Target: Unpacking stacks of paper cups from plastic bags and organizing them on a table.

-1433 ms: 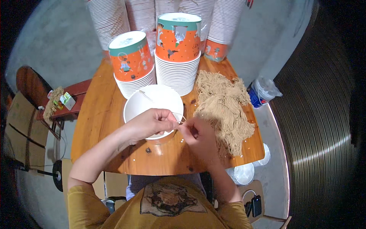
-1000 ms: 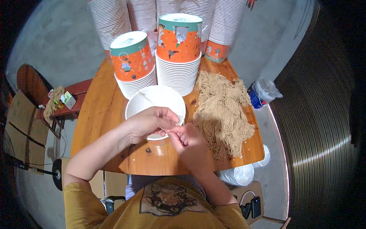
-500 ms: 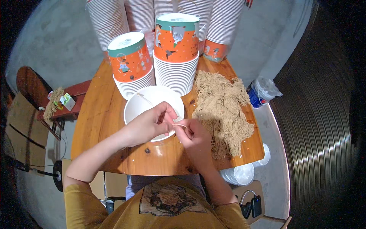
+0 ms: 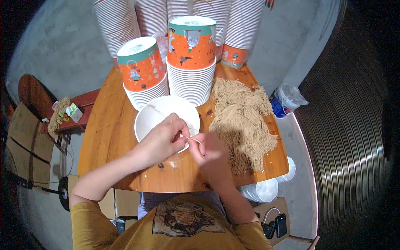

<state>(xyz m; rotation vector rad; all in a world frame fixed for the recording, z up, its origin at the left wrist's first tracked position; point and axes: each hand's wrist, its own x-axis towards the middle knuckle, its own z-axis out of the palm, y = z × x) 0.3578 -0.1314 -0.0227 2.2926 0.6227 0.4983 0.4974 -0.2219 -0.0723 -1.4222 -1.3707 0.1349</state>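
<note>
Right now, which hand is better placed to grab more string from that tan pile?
Probably the right hand: it lies beside the tan string pile, while the left hand rests over the white bowl, farther away, pinching a strand with the right.

Both hands, left hand [image 4: 161, 141] and right hand [image 4: 209, 154], pinch a tan string [image 4: 194, 139] over a white bowl [image 4: 160, 116].

We saw even, fairly bright light from above on the wooden counter [image 4: 104, 129], with soft shadows falling just below the fingers [image 4: 183, 135] and beside the tan string pile [image 4: 241, 121] to their right. The white bowl [image 4: 156, 114] under the fingers looked nearly washed out. Fisheye bending curved everything far from the fingers, and the corners went black.
</note>
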